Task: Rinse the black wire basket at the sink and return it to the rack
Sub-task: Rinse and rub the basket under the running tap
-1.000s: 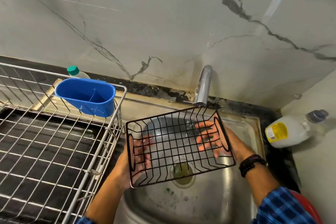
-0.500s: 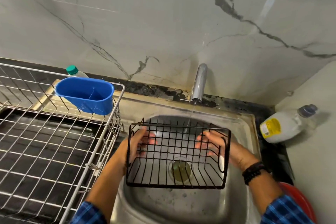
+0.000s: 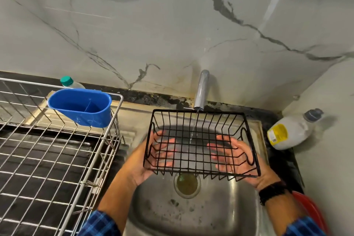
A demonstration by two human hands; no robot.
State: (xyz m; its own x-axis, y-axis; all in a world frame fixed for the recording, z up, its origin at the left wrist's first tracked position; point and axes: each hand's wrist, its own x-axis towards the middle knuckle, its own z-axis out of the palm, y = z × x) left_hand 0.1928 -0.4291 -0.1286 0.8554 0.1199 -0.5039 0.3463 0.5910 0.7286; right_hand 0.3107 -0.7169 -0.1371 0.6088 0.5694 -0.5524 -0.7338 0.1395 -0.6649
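Observation:
The black wire basket hangs over the steel sink, open side up and tilted towards me. My left hand cups its left end from below and my right hand cups its right end. A thin stream of water falls from the steel tap through the basket's middle. The silver wire dish rack stands left of the sink.
A blue plastic cup holder hangs on the rack's far right corner, with a green-capped bottle behind it. A white bottle with a yellow label lies on the counter at right. A red rim shows at lower right. The marble wall is close behind.
The basket has turned from tilted on edge to open side up and now sits under the tap. Water started running through it. Both hands shifted under its ends.

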